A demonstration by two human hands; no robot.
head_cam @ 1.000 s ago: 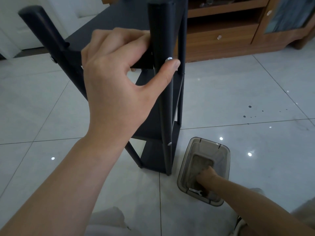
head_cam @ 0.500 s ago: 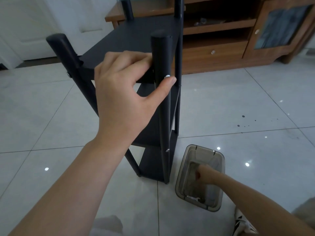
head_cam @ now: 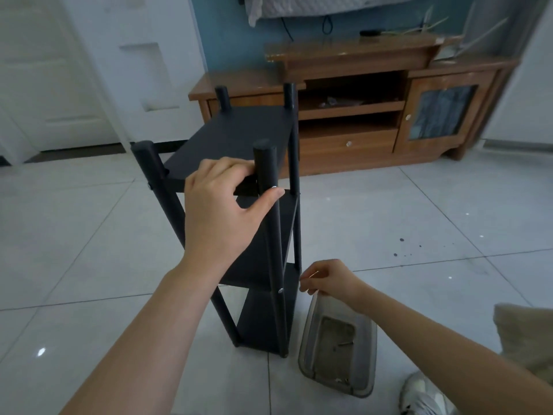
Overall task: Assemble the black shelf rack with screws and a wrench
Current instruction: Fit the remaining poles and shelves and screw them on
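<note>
The rack [head_cam: 259, 320] stands on the floor [head_cam: 449, 205] beside a bin [head_cam: 305, 339]. Left grip [head_cam: 221, 211] curls over its top shelf [head_cam: 239, 133], thumb on a post [head_cam: 266, 163]; right grip [head_cam: 326, 280] pinches a small item [head_cam: 313, 275] above the bin.

Home living room. Floor [head_cam: 419, 211]: glossy white tiles, grey joints. Far wall [head_cam: 227, 34]: blue. Against it stands a low wooden TV cabinet [head_cam: 353, 59] with open shelves, a drawer [head_cam: 329, 148] with a clear knob, and a glass-paned door [head_cam: 440, 115]. Above the cabinet: a quilted cover [head_cam: 314, 6] draped over something, with cables [head_cam: 327, 25] hanging below. Left: white panelled door [head_cam: 143, 70].
</note>
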